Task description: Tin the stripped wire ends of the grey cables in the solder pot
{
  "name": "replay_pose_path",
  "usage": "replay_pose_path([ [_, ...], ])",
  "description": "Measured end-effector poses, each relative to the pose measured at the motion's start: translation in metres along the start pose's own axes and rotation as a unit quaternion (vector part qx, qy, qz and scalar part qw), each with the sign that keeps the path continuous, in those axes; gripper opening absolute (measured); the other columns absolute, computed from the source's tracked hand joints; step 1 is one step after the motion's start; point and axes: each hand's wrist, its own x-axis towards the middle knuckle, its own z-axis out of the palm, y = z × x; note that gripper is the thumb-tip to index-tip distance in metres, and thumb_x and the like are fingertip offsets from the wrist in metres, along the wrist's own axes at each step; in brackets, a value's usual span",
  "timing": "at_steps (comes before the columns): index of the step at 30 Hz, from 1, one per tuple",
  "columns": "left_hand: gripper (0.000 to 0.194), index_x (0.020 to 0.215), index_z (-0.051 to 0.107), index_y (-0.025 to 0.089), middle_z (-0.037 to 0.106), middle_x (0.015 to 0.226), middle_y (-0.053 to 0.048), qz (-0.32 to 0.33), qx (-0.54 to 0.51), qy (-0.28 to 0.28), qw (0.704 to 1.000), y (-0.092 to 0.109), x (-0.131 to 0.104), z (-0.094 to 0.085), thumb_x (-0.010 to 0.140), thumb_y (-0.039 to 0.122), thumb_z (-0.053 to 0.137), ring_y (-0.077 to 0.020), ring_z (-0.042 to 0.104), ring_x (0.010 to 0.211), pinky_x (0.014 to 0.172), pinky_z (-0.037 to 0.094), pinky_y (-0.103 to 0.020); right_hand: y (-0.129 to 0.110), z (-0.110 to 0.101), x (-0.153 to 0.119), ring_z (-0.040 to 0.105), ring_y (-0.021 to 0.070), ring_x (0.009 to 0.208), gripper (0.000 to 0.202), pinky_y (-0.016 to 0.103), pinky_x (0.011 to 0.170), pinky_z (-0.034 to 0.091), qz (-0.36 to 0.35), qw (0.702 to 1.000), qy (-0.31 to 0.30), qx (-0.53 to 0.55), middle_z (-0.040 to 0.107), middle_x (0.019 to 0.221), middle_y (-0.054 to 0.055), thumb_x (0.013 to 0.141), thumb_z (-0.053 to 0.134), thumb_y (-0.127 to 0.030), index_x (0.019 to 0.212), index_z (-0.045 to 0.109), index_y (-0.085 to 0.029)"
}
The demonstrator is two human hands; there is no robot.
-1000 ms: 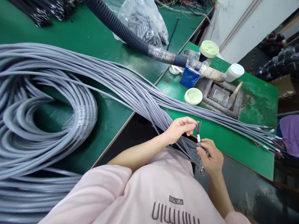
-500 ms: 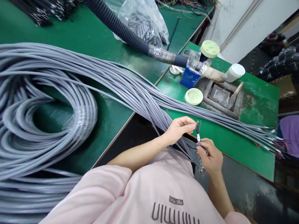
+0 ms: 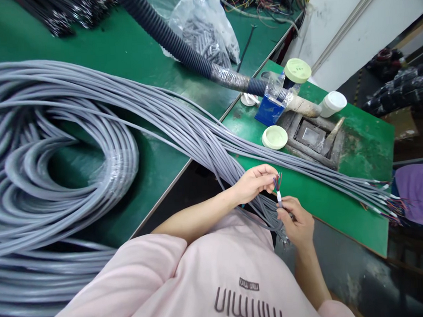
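Note:
My right hand (image 3: 297, 221) pinches a grey cable (image 3: 279, 204) just under its white sleeve, with the end pointing up. Thin coloured wires (image 3: 277, 181) fan out of that end, dark, red and white among them. At those wires my left hand (image 3: 257, 183) has thumb and forefinger closed on one or more of the strands; which ones I cannot make out. Behind both hands runs a thick bundle of grey cables (image 3: 196, 131), and more cable ends hang down below the left hand.
A big coil of grey cable (image 3: 121, 168) fills the left table. On the right table stand a solder pot (image 3: 311, 136), a ribbed extraction hose (image 3: 173, 40), a pale green lid (image 3: 274, 137) and a white tub (image 3: 333, 103). A person's purple sleeve (image 3: 420, 190) shows at right.
The cable end has shifted slightly left and its wires are spread wider apart. My right hand has moved a little left with it; my left hand has barely moved.

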Motion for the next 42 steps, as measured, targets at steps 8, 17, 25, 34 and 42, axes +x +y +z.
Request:
replay_pose_path([
  [8,0.042,0.082,0.065,0.010,0.065,0.069,-0.001,-0.026,0.020,-0.031,0.999,0.002,0.000,-0.003,0.061,0.041,0.085,-0.0047,0.054,0.052,0.051,0.042,-0.017,-0.001,0.001,0.002,0.059,0.0206,0.089,0.006,0.035,0.079,0.047,0.002,1.000,-0.013,-0.003,0.059,0.073,0.001,0.087,0.059,-0.017,0.084,0.061,-0.021],
  [17,0.043,0.079,0.062,0.011,0.063,0.064,0.001,0.005,0.074,-0.004,0.997,-0.004,0.001,-0.004,0.061,0.042,0.085,-0.0052,0.055,0.052,0.055,0.042,-0.018,-0.010,0.006,0.003,0.058,0.0137,0.069,0.029,0.028,0.064,0.049,0.155,0.978,-0.009,0.138,0.061,0.082,0.000,0.087,0.061,-0.025,0.115,0.057,-0.024],
  [25,0.040,0.078,0.060,0.011,0.062,0.062,0.002,0.025,0.103,0.036,0.994,-0.007,0.000,0.004,0.063,0.041,0.083,-0.0056,0.055,0.055,0.058,0.045,-0.019,-0.023,0.020,0.036,0.054,0.0103,0.060,0.036,0.024,0.054,0.046,0.160,0.975,0.117,0.096,0.057,0.077,-0.002,0.083,0.067,-0.029,0.117,0.058,-0.022],
  [34,0.037,0.080,0.064,0.010,0.065,0.068,0.000,0.060,0.110,0.073,0.989,-0.009,-0.002,0.004,0.066,0.039,0.082,-0.0062,0.057,0.057,0.060,0.047,-0.020,-0.031,0.022,0.053,0.047,0.0084,0.048,0.023,0.022,0.048,0.040,0.170,0.971,0.124,0.110,0.053,0.058,-0.005,0.093,0.054,-0.035,0.102,0.065,-0.017],
  [42,0.034,0.080,0.065,0.010,0.065,0.069,0.000,0.084,0.123,0.084,0.985,-0.012,-0.001,0.002,0.069,0.040,0.079,-0.0066,0.057,0.059,0.061,0.047,-0.021,-0.026,0.027,0.057,0.045,0.0075,0.047,0.024,0.021,0.045,0.039,0.179,0.963,0.139,0.144,0.053,0.062,-0.005,0.085,0.065,-0.034,0.103,0.064,-0.017],
])
